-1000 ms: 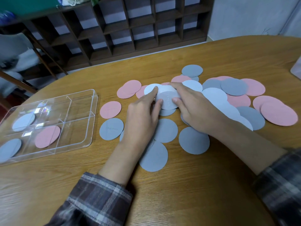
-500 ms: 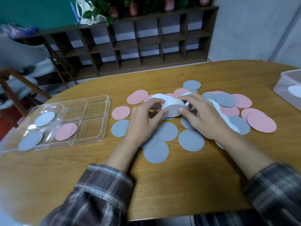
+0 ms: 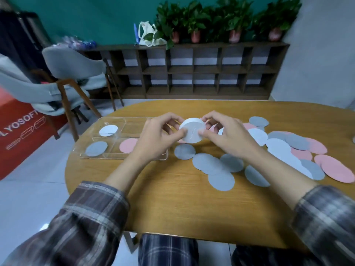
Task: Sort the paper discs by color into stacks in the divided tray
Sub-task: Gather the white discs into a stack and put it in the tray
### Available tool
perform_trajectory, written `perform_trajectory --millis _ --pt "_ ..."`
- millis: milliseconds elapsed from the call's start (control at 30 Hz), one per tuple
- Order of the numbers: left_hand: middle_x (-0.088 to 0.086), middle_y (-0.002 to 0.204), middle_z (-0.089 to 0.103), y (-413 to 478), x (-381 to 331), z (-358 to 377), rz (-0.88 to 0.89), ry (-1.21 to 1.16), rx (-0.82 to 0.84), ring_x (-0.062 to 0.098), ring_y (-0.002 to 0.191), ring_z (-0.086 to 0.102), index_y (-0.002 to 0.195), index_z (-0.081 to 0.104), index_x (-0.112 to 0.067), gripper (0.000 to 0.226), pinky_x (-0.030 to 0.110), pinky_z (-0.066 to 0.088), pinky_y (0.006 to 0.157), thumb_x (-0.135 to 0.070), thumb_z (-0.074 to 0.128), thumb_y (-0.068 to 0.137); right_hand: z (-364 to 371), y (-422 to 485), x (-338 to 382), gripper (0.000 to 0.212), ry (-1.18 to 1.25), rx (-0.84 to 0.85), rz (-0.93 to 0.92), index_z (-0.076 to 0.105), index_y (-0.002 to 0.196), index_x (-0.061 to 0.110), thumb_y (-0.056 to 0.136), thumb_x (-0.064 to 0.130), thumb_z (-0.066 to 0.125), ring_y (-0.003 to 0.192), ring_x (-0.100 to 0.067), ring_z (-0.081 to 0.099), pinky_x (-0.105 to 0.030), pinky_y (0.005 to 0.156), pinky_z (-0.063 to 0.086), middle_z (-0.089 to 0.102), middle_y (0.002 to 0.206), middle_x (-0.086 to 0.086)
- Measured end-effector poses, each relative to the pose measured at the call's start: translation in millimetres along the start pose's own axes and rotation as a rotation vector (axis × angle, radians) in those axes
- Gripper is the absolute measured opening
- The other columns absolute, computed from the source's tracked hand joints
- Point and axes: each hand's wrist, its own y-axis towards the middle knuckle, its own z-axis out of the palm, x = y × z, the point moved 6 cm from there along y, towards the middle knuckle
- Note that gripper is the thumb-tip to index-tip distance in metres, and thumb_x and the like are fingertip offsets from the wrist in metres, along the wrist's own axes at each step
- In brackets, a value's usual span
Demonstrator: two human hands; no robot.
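Note:
My left hand (image 3: 157,139) and my right hand (image 3: 225,135) together hold a small bunch of white discs (image 3: 192,131) tilted up above the table. The clear divided tray (image 3: 115,157) lies to the left, partly behind my left hand. It holds one white disc (image 3: 108,130) at the back left, one grey disc (image 3: 96,148) at the front left and one pink disc (image 3: 128,145) beside it. Loose grey discs (image 3: 221,180), white discs (image 3: 282,152) and pink discs (image 3: 338,168) lie scattered to the right.
The oval wooden table (image 3: 172,208) ends close to my lap. A grey chair (image 3: 71,73) stands beyond the table's left end. A dark cubby shelf (image 3: 192,73) with potted plants lines the back wall.
Both hands have lifted the white discs off the pile and up above the table. My head has tilted up, so the room behind now shows.

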Motion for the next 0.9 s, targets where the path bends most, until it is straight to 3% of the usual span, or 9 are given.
perform_trajectory --millis 200,300,467,600,733,900 --pt "-0.011 0.085 0.072 5 32 -68 -0.024 0.119 -0.065 0.008 0.07 0.058 0.098 0.075 -0.024 0.015 0.015 0.045 0.07 -0.026 0.083 0.086 51 56 32 0.018 -0.023 0.078 -0.032 0.065 0.104 0.034 0.089 0.037 0.074 0.069 -0.01 0.056 -0.028 0.069 0.046 0.066 0.089 0.014" --pt "-0.009 0.085 0.071 10 51 -96 -0.074 0.144 -0.076 0.004 0.07 0.056 0.098 0.075 -0.023 0.013 0.013 0.044 0.07 -0.025 0.082 0.087 77 84 45 0.017 -0.016 0.114 -0.055 0.066 0.104 0.032 0.089 0.034 0.074 0.067 -0.013 0.056 -0.023 0.066 0.044 0.068 0.09 0.009" --pt "-0.007 0.088 0.074 21 98 -126 -0.191 0.146 -0.074 0.02 0.077 0.064 0.097 0.076 -0.027 0.014 0.034 0.055 0.076 -0.035 0.078 0.086 120 126 50 0.018 0.009 0.14 -0.035 0.068 0.102 0.032 0.087 0.036 0.076 0.064 -0.004 0.052 -0.027 0.067 0.044 0.07 0.087 0.008" --pt "-0.006 0.084 0.075 30 136 -135 -0.292 0.15 -0.072 0.023 0.078 0.067 0.095 0.076 -0.025 0.009 0.039 0.058 0.076 -0.031 0.079 0.088 154 155 36 0.02 0.008 0.174 0.055 0.066 0.098 0.031 0.084 0.04 0.078 0.077 -0.008 0.062 -0.034 0.076 0.053 0.07 0.081 0.01" --pt "-0.006 0.079 0.075 42 167 -136 -0.379 0.21 -0.042 0.012 0.069 0.066 0.093 0.075 -0.022 0.008 0.027 0.052 0.067 -0.03 0.078 0.089 181 175 25 0.021 -0.028 0.212 0.095 0.067 0.099 0.029 0.084 0.04 0.078 0.083 -0.014 0.067 -0.038 0.083 0.056 0.07 0.081 0.009" --pt "-0.004 0.088 0.075 52 193 -127 -0.466 0.321 0.009 0.013 0.082 0.067 0.099 0.076 -0.017 0.016 0.019 0.05 0.069 -0.031 0.073 0.094 205 194 10 0.021 -0.125 0.297 0.148 0.067 0.095 0.028 0.085 0.043 0.077 0.085 -0.015 0.067 -0.037 0.084 0.055 0.07 0.077 0.009"
